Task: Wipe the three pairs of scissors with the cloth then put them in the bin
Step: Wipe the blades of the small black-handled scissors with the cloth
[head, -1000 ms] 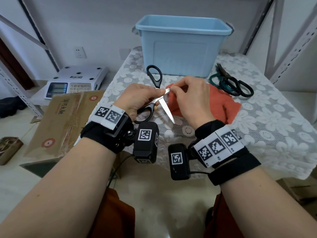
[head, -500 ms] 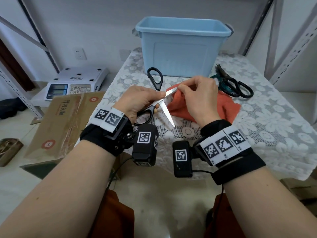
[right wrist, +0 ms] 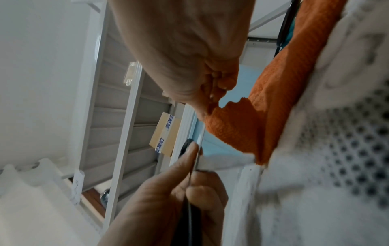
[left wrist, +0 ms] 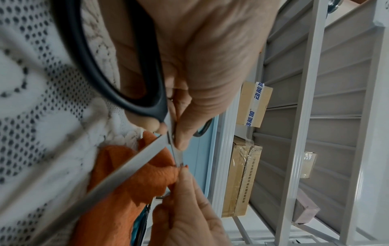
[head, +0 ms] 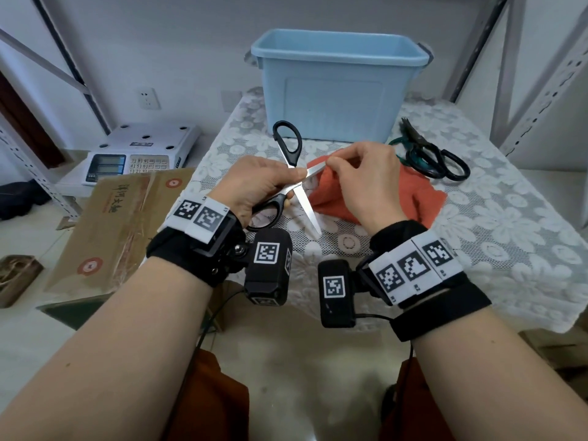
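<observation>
Scissors in hand (head: 291,173): black-handled, blades spread; left hand (head: 257,186) grips the pivot and lower handle at 9 o'clock.
Cloth (head: 410,198): orange; right hand (head: 366,183) pinches it onto the upper blade.
Remaining scissors (head: 429,154): unwiped, seemingly, at 2 o'clock.
Bin (head: 334,87): 12 o'clock, contents hidden.
Progress: apparently early.

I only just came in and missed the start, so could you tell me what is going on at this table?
A person is wiping scissors. The left hand holds the black-handled scissors wide open at the pivot, while the right hand pinches one blade through the orange cloth, the rest of which lies on the lace tablecloth. Two more pairs of scissors lie to the right, apparently not yet binned. The blue bin stands behind; its inside is hidden.
</observation>
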